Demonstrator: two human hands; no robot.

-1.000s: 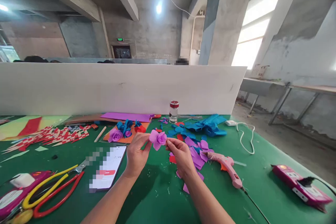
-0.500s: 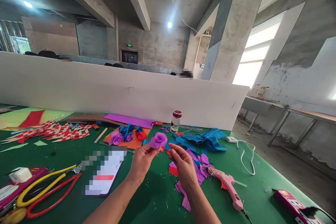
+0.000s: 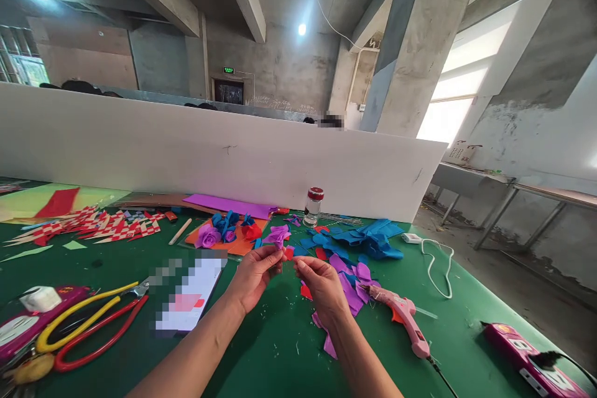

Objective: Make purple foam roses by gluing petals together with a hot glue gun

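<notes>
Pinched between the fingertips of my left hand (image 3: 255, 273) is a purple paper flower (image 3: 277, 236), tilted so that its side shows. Close by on the right, my right hand (image 3: 323, 283) has thumb and forefinger pressed together; what they hold, if anything, is too small to make out. A small gap separates the fingertips of both hands. Purple paper petals (image 3: 349, 292) lie beside and under my right hand. To their right rests a pink glue gun (image 3: 403, 317) with its nozzle at the petals. Finished purple, blue and red flowers (image 3: 209, 236) sit on an orange sheet behind my left hand.
Blue paper pieces (image 3: 368, 239) and a red-lidded jar (image 3: 314, 206) stand toward the white partition (image 3: 224, 149). On the left lie a phone (image 3: 191, 292), red-and-yellow-handled cutters (image 3: 93, 323) and checkered strips (image 3: 102, 224). A power strip (image 3: 527, 360) is at right, near a white cable (image 3: 445, 267).
The purple flower has tipped from facing me to showing its side. My right hand has shifted slightly left and stays pinched. The camera view has moved a little.
</notes>
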